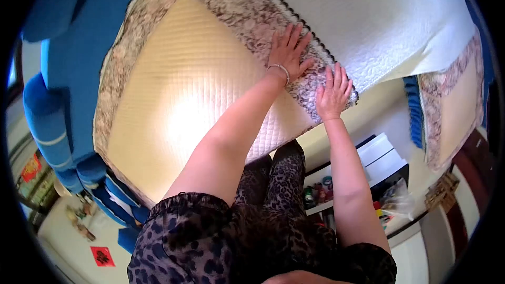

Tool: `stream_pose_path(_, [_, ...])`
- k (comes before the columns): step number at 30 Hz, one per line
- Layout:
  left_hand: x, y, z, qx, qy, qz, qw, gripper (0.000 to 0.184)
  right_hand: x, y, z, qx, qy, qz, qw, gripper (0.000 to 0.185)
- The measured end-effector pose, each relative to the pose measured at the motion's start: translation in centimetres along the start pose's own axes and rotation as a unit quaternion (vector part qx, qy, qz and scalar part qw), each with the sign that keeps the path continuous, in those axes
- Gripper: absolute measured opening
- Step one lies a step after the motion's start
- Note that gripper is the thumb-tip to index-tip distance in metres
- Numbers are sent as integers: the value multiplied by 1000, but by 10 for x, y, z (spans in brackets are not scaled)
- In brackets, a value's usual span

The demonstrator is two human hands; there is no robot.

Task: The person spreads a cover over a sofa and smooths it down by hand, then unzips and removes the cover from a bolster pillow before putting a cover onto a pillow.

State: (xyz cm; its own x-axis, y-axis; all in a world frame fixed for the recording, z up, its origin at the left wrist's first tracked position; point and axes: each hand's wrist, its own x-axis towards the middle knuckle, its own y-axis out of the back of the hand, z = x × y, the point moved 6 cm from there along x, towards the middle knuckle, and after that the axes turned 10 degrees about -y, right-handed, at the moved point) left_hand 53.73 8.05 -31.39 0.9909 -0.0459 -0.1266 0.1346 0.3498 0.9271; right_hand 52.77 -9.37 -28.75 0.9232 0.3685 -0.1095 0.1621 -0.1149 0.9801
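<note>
A beige quilted cover (184, 73) with a brown floral border (231, 5) lies over the blue sofa (100, 37). Black-and-white lace trim (284, 6) runs along the border's edge. My left hand (289, 55), wearing a bracelet (280, 71), rests flat on the border with its fingers spread. Beside it, nearer the corner, my right hand (333, 94) lies palm down with its fingers stretched toward the trim. Neither hand grips anything.
White quilted cloth (394, 16) spreads beyond the trim. A similar floral-edged cover (455, 102) hangs at the right. Below my right arm are a white open drawer (381, 159) holding small items and a clear plastic bag (398, 202). Red paper (102, 256) shows at lower left.
</note>
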Motion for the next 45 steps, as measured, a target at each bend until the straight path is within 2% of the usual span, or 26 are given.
stream_pose_path(2, [-37, 8, -16, -12, 23, 23, 999, 74, 0, -3, 1, -25, -11, -9, 1000, 61])
stream_pose_path(5, [-136, 4, -57, -22, 93, -83, 992, 74, -1, -10, 3, -43, -2, -49, 998, 66])
stream_pose_path(6, [-180, -2, -73, -20, 92, -20, 995, 75, -2, -5, 7, -56, -7, -66, 996, 67])
stream_pose_path(7, [-228, -6, -93, -35, 141, -78, 986, 72, -6, 1, 15, -65, -61, -81, 993, 67])
stream_pose_path(8, [-273, -3, -107, -23, 145, -108, 983, 74, -21, 7, 24, -73, -119, -103, 985, 66])
stream_pose_path(9, [-303, 36, -98, -12, 184, -192, 964, 76, -39, 15, 39, -78, -179, -122, 973, 66])
stream_pose_path(10, [-352, 37, -112, -16, 183, -242, 953, 76, -63, 16, 66, -65, -285, -206, 934, 65])
stream_pose_path(11, [-398, 39, -124, -4, 232, -323, 918, 75, -90, 13, 86, -46, -382, -286, 877, 64])
stream_pose_path(12, [-434, 48, -131, 17, 238, -367, 899, 72, -119, 8, 104, -17, -470, -359, 806, 64])
stream_pose_path(14, [-501, 65, -136, -4, 266, -343, 901, 68, -173, 34, 124, 28, -456, -337, 823, 61])
stream_pose_path(16, [-535, 82, -130, -133, 353, -288, 880, 67, -216, 58, 140, 71, -446, -297, 842, 56])
stream_pose_path(18, [-540, 93, -107, -259, 378, -207, 864, 61, -252, 76, 139, 108, -432, -252, 859, 51])
stream_pose_path(20, [-536, 94, -82, -414, 448, -146, 779, 55, -280, 79, 138, 187, -439, -231, 848, 43])
stream_pose_path(21, [-527, 98, -65, -445, 441, -113, 771, 52, -290, 81, 139, 227, -435, -221, 843, 39])
stream_pose_path(24, [-478, 133, -1, -447, 320, -126, 826, 53, -298, 107, 134, 259, -396, -264, 840, 31])
stream_pose_path(25, [-462, 150, 20, -426, 296, -129, 845, 51, -297, 95, 141, 270, -363, -309, 837, 30])
stream_pose_path(28, [-423, 181, 60, -375, 252, -156, 878, 49, -283, 76, 171, 257, -330, -300, 858, 30])
stream_pose_path(31, [-404, 182, 67, -357, 223, -126, 898, 46, -251, 106, 199, 271, -355, -279, 850, 31])
stream_pose_path(32, [-398, 179, 75, -346, 225, -119, 903, 46, -236, 114, 206, 263, -343, -282, 856, 31])
stream_pose_path(34, [-375, 211, 137, -353, 243, -106, 897, 44, -210, 140, 222, 311, -306, -231, 870, 32])
stream_pose_path(36, [-378, 205, 157, -354, 260, -87, 894, 43, -190, 105, 261, 363, -248, -172, 881, 20])
stream_pose_path(38, [-384, 198, 183, -368, 276, -69, 885, 42, -176, 133, 277, 433, -245, -160, 852, 14])
stream_pose_path(39, [-386, 199, 200, -379, 292, -65, 876, 43, -164, 117, 298, 410, -252, -212, 851, 13])
stream_pose_path(40, [-395, 196, 211, -393, 303, -56, 866, 45, -155, 104, 312, 459, -245, -280, 807, 17])
stream_pose_path(42, [-423, 173, 216, -382, 348, -38, 855, 46, -139, 138, 304, 313, -265, -340, 846, 21])
stream_pose_path(45, [-468, 148, 227, -401, 427, 0, 810, 48, -101, 155, 274, 252, -256, -371, 856, 26])
